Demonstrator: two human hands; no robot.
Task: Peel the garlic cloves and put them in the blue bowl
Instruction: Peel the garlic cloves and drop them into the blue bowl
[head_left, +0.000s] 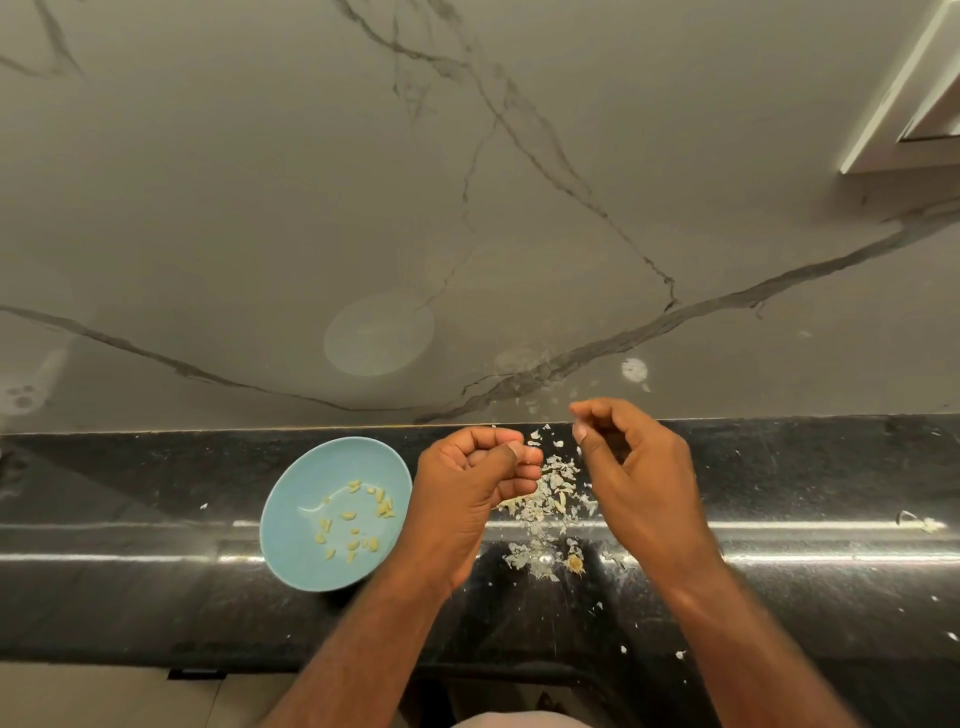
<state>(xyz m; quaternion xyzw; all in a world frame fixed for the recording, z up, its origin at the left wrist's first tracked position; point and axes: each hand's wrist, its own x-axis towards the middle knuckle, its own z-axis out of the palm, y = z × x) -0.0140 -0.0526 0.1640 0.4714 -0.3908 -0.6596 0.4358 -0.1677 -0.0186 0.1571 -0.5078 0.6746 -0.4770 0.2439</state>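
The blue bowl (291, 540) sits on the black counter at the left and holds several peeled yellowish garlic cloves (353, 514). Just right of the bowl, my left hand (467, 493) is curled into a fist, with thumb and forefinger pinching a small pale garlic clove (533, 457). My right hand (639, 478) hovers a little to the right, apart from the left, fingers curled and thumb tip close to the forefinger. I cannot tell whether it holds a flake of skin. A pile of garlic skins (550, 499) lies on the counter between and below both hands.
The black counter (779, 582) runs across the view, with its front edge near my body. A grey marbled wall (467, 208) rises right behind it. Stray skin flakes (623, 649) dot the counter to the right. A white cabinet corner (914, 104) shows at the top right.
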